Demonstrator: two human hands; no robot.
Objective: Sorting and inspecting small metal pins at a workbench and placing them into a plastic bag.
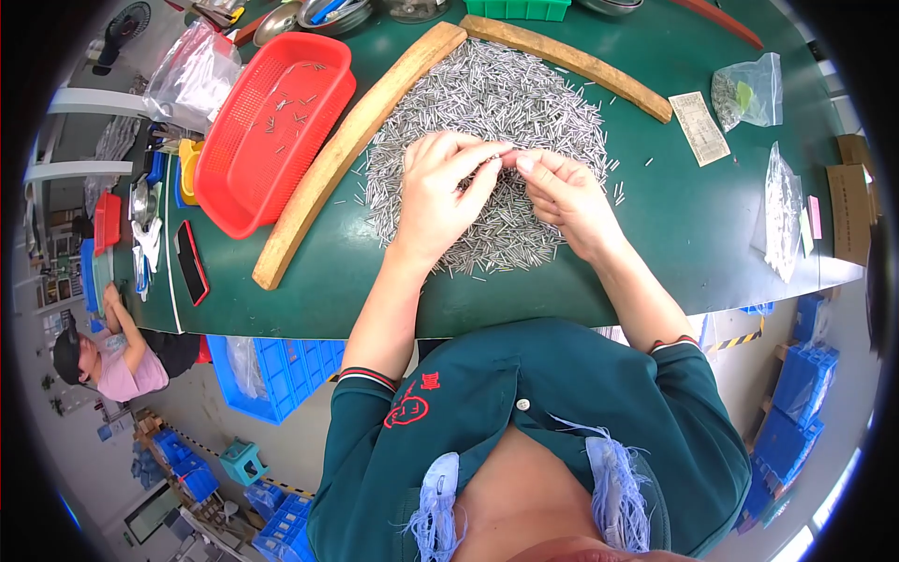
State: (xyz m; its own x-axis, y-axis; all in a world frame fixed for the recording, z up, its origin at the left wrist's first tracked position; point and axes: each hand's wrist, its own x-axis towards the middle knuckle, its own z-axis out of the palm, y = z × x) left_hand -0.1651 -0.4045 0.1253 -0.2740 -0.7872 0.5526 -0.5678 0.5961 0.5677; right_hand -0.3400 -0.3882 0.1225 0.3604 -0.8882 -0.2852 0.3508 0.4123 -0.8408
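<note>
A wide heap of small silvery metal pins (496, 98) lies on the green table (655, 253). Above its middle, my left hand (440, 187) has thumb and forefinger pinched together. My right hand (568, 195) meets it from the other side, fingers curled and thumb pressed on the forefinger. The fingertips of both hands almost touch; whatever sits between them is too small and covered to make out. A long wooden strip (361, 140) flanks the heap on the left, and a second wooden strip (571, 61) runs along its far right side.
Left of the heap, a red plastic basket (213, 173) holds a few loose pins. A phone (191, 262) lies near the table's left edge. To the right are a paper slip (699, 129) and clear bags (749, 92). Another person (122, 361) works at far left.
</note>
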